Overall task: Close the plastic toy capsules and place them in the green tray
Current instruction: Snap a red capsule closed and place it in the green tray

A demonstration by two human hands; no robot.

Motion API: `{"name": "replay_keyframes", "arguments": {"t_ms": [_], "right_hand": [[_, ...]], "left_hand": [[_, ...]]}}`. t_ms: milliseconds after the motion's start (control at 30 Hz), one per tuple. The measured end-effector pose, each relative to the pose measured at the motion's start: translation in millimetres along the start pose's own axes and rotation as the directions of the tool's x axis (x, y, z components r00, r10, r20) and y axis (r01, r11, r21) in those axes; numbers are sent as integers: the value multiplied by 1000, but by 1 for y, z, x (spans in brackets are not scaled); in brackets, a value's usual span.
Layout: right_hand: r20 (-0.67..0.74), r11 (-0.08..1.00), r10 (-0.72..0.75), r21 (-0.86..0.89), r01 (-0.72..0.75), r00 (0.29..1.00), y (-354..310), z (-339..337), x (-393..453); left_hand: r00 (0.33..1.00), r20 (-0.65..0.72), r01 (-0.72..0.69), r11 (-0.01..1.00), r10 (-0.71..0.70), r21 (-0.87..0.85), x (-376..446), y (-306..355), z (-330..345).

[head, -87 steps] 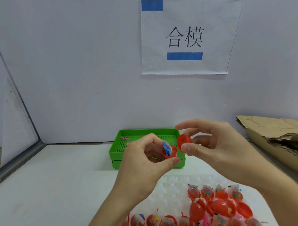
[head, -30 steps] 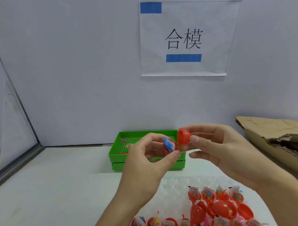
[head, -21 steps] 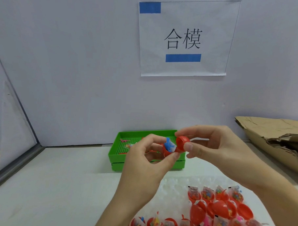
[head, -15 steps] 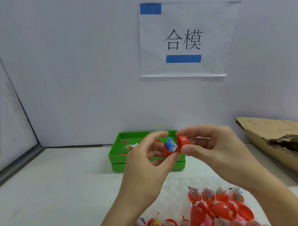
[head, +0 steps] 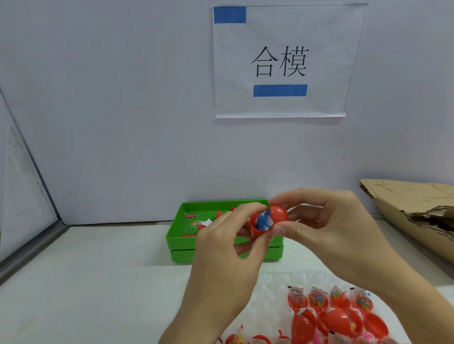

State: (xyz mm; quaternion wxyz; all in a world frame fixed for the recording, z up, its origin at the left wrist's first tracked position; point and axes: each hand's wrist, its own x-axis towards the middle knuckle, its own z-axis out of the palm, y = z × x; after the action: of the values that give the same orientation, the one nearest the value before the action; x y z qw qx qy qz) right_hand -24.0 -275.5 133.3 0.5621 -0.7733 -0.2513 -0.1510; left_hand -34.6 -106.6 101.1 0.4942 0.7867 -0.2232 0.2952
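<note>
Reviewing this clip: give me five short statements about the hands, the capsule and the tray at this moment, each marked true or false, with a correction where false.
1. The capsule is fully shut. False: a gap between its halves shows a blue toy.
2. The right hand pinches the cap. True.
3. The left hand is idle on the table. False: it holds the capsule's lower half, raised in front of the green tray.
4. The green tray is empty. False: a few small items already lie in it.
5. More red capsule halves with toys sit near the person, bottom right. True.
</note>
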Motion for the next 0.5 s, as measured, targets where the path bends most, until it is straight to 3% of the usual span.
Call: {"name": "replay_keyframes", "arguments": {"t_ms": [167,500], "right_hand": [[-14,998,-2,-62,1,1000,2,2,0],[-3,998,-29,-58,29,1000,1,1,0]], "left_hand": [[998,-1,-68,991,68,116,-1,0,0],[995,-47,-82,989,88,122,2,5,-4]]}}
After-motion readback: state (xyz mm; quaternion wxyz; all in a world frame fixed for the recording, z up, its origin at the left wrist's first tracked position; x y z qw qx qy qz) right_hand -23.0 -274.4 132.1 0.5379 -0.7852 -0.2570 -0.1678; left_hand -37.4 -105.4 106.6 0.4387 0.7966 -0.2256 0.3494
